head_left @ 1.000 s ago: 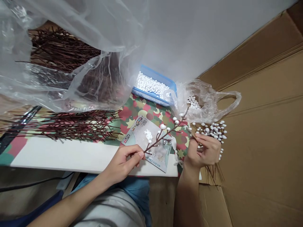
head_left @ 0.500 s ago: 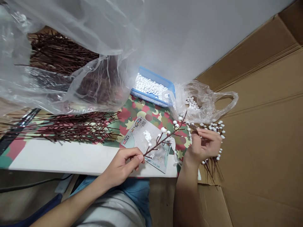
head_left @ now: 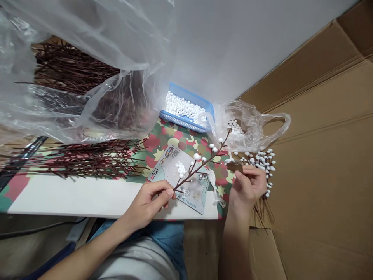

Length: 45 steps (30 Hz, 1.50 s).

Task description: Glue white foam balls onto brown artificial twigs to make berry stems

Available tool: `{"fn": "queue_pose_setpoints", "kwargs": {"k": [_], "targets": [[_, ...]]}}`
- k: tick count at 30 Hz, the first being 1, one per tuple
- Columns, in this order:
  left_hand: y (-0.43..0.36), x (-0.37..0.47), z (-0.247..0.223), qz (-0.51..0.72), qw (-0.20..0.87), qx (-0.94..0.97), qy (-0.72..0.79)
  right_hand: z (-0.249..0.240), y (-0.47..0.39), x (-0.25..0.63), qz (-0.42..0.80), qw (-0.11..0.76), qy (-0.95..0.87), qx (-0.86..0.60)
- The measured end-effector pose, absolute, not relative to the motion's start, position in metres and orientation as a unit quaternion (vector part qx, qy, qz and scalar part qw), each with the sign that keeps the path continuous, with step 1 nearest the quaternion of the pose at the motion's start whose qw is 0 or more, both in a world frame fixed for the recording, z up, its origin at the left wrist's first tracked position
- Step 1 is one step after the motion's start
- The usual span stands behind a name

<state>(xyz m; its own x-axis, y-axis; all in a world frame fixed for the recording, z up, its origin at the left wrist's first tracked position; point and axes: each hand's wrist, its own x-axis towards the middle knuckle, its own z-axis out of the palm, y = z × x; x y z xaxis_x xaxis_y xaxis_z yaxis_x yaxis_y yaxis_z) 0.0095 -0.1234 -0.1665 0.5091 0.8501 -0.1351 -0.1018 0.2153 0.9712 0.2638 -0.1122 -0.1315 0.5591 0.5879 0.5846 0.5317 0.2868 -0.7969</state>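
My left hand [head_left: 157,198] pinches the lower end of a brown twig [head_left: 198,170]. Several white berries [head_left: 197,156] sit on its upper side shoots, while some lower shoots are bare. The twig slants up to the right above a printed hot-melt glue gun card [head_left: 166,171], which bears a white clump [head_left: 180,170]. In my right hand [head_left: 249,184], a small flat brown piece [head_left: 234,167] is pinched between thumb and fingers, with whitish stuff at its far tip. The piece is apart from the twig. Behind that hand lie finished-looking berry twigs [head_left: 266,161], partly hidden.
A blue basket [head_left: 186,123] of white berries stands at the back, beside a clear plastic bag [head_left: 256,132] holding more. Bare twigs [head_left: 87,159] lie at left, below a big plastic bag [head_left: 122,105]. Cardboard [head_left: 320,155] walls the right side.
My right hand has lowered slightly and turned, so the brown piece shows its flat face. The twig in my left hand is tilted a little more upright.
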Motion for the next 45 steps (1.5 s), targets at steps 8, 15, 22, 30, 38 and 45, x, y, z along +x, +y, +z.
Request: {"fn": "queue_pose_setpoints", "kwargs": {"k": [8, 15, 22, 30, 38, 45], "targets": [[-0.128, 0.012, -0.166, 0.306, 0.706, 0.536, 0.347, -0.110, -0.098, 0.244, -0.175, 0.681, -0.509, -0.496], [-0.128, 0.009, -0.163, 0.300, 0.727, 0.519, 0.334, -0.130, -0.098, 0.262, -0.172, 0.657, -0.494, -0.543], [-0.129, 0.010, -0.169, 0.299, 0.739, 0.502, 0.334, -0.125, -0.102, 0.262, -0.208, 0.629, -0.559, -0.499], [-0.128, 0.008, -0.169, 0.315, 0.740, 0.493, 0.331, -0.137, -0.117, 0.286, -0.086, 0.581, -0.543, -0.601], [-0.120, 0.011, -0.161, 0.407, 0.611, 0.546, 0.404, -0.144, -0.134, 0.269, 0.371, 0.233, -0.685, -0.582], [-0.105, 0.016, -0.145, 0.493, 0.550, 0.551, 0.388, -0.130, -0.099, 0.286, 0.167, 0.110, -0.746, -0.635]]}}
